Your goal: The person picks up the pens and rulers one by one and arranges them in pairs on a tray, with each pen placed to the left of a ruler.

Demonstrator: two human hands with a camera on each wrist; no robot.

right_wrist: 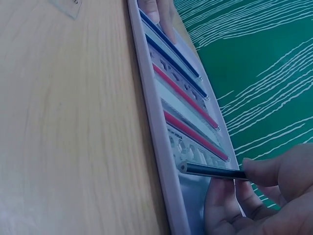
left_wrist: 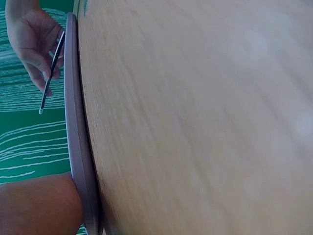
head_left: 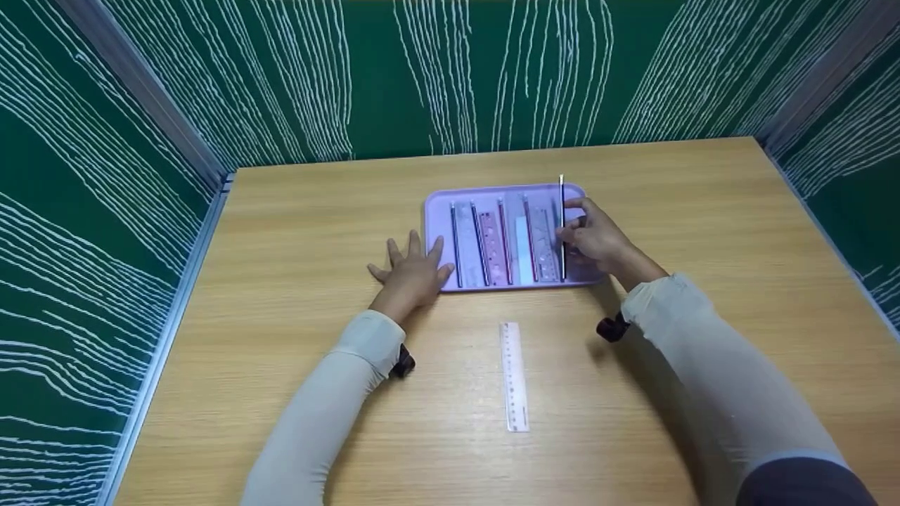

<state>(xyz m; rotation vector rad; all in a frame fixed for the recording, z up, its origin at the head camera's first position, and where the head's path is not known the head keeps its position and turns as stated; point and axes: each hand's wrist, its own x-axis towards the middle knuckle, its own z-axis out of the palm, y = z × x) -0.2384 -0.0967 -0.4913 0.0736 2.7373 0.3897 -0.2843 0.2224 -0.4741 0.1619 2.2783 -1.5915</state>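
My right hand (head_left: 598,239) pinches a dark pencil (right_wrist: 212,170) between thumb and fingers, over the right part of a purple tray (head_left: 438,211). In the left wrist view the same pencil (left_wrist: 52,71) shows above the tray's rim. My left hand (head_left: 413,276) lies with fingers spread at the tray's left edge, its thumb on the rim. Inside the tray, blue pencils (right_wrist: 176,66) and red pencils (right_wrist: 195,134) lie side by side. Between them are a pink stencil ruler (head_left: 493,249), a pale blue strip (head_left: 523,253) and a clear stencil ruler (head_left: 543,246).
A clear ruler (head_left: 515,379) lies on the wooden table (head_left: 316,232) in front of the tray. Green walls (head_left: 380,77) with white wavy lines stand behind the table and along its sides. A dark wrist camera (head_left: 612,327) hangs below the right cuff.
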